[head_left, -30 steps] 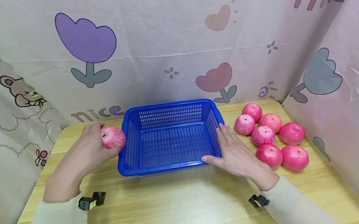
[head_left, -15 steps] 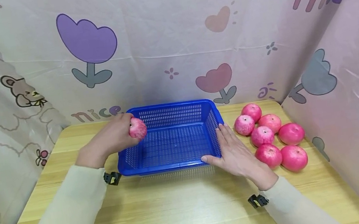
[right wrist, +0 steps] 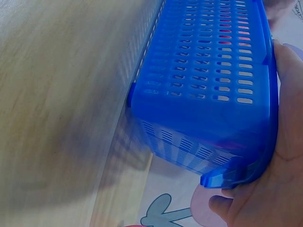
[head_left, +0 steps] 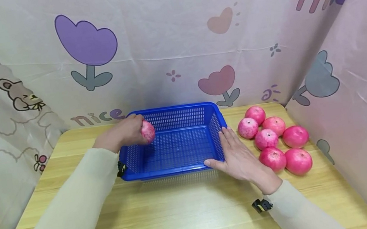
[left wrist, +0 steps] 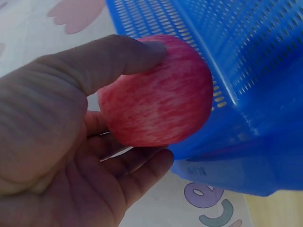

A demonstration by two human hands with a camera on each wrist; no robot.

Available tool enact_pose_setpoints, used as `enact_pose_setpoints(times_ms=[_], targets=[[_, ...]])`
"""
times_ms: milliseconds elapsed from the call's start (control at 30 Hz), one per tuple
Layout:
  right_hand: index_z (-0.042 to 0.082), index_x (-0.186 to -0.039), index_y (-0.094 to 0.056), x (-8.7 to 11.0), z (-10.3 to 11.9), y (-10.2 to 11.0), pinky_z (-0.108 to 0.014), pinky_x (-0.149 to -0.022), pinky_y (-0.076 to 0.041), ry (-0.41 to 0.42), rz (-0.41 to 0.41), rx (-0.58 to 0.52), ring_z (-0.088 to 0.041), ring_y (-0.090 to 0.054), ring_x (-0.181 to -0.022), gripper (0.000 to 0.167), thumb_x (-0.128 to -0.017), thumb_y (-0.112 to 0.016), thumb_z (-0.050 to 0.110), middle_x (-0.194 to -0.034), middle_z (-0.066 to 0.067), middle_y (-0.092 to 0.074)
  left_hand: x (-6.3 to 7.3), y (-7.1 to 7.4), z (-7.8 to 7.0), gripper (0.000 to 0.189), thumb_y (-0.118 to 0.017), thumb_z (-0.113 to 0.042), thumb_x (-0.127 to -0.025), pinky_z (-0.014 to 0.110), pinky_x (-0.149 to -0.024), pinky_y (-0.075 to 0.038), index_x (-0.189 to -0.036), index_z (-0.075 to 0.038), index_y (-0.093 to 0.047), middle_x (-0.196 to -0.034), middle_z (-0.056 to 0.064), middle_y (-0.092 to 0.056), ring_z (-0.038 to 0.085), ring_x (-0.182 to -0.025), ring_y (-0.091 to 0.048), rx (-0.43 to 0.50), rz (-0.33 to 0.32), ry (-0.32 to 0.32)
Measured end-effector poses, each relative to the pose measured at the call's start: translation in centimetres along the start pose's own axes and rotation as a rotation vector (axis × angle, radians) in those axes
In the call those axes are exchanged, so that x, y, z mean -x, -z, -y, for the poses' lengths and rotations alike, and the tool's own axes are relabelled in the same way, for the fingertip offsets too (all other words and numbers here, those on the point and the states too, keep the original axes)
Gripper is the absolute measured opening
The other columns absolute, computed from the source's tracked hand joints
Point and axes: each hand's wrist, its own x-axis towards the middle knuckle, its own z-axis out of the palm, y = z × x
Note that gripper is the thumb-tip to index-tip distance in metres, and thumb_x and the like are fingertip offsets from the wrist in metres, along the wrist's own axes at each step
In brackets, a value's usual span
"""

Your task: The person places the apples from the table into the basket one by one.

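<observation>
A red-pink apple [left wrist: 158,94] is in my left hand [head_left: 126,132], thumb on one side and fingers curled on the other. In the head view the hand holds the apple over the left part of a blue plastic basket [head_left: 184,168], above its floor. My right hand [head_left: 242,157] lies with mostly straight fingers on the basket's near right corner, thumb along the front rim and fingers over the right rim. The right wrist view shows this hand [right wrist: 279,156] against the rim, outside the perforated wall.
Several pink-red apples [head_left: 266,139] sit in a loose cluster on the wooden table [head_left: 183,216], right of the basket and close to the right forearm. A printed curtain [head_left: 158,36] hangs behind the table and along both sides.
My left hand has carried the apple rightward from outside the basket's left rim to over its inside. The right hand has stayed at the basket's corner.
</observation>
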Motion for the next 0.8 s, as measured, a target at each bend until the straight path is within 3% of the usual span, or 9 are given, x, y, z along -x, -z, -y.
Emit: enact_pose_setpoints(times_ms=[267, 500, 667, 800], targets=[[-0.002, -0.168, -0.014, 0.0, 0.0, -0.1, -0.056, -0.131, -0.018, -0.006, -0.003, -0.004, -0.04, -0.005, -0.165, 0.122, -0.091, -0.042, 0.089, -0.177, -0.021, -0.005, -1.9, -0.3, -0.1, 0.071, -0.076, -0.028, -0.089, 0.063, -0.112, -0.048, -0.144, 0.007, -0.049, -0.141, 0.028, -0.057, 0.043, -0.129, -0.056, -0.077, 0.089, 0.034], [-0.002, -0.168, -0.014, -0.2, 0.1, -0.2, -0.057, -0.131, -0.018, 0.003, 0.001, -0.012, -0.039, -0.004, -0.165, 0.123, -0.09, -0.042, 0.09, -0.177, -0.021, -0.005, -3.3, -0.7, -0.4, 0.081, -0.073, -0.026, -0.093, 0.065, -0.121, -0.038, -0.157, 0.009, -0.037, -0.157, 0.033, -0.045, 0.05, -0.147, -0.044, -0.134, 0.148, 0.072], [-0.001, -0.168, -0.014, -0.2, -0.1, -0.2, -0.056, -0.131, -0.019, 0.006, -0.002, 0.0, -0.039, -0.005, -0.165, 0.122, -0.091, -0.042, 0.09, -0.177, -0.02, -0.005, -3.9, -0.7, -0.7, 0.084, -0.069, -0.029, -0.096, 0.066, -0.121, -0.035, -0.16, 0.009, -0.029, -0.159, 0.034, -0.042, 0.051, -0.147, -0.043, -0.153, 0.191, 0.148], [-0.001, -0.168, -0.013, -0.1, -0.2, 0.0, -0.056, -0.131, -0.018, 0.009, 0.002, 0.016, -0.039, -0.004, -0.165, 0.122, -0.091, -0.041, 0.089, -0.177, -0.021, -0.004, -4.3, -0.9, -0.7, 0.081, -0.067, -0.029, -0.097, 0.067, -0.121, -0.035, -0.16, 0.007, -0.031, -0.159, 0.034, -0.042, 0.052, -0.147, -0.042, -0.173, 0.201, 0.164]])
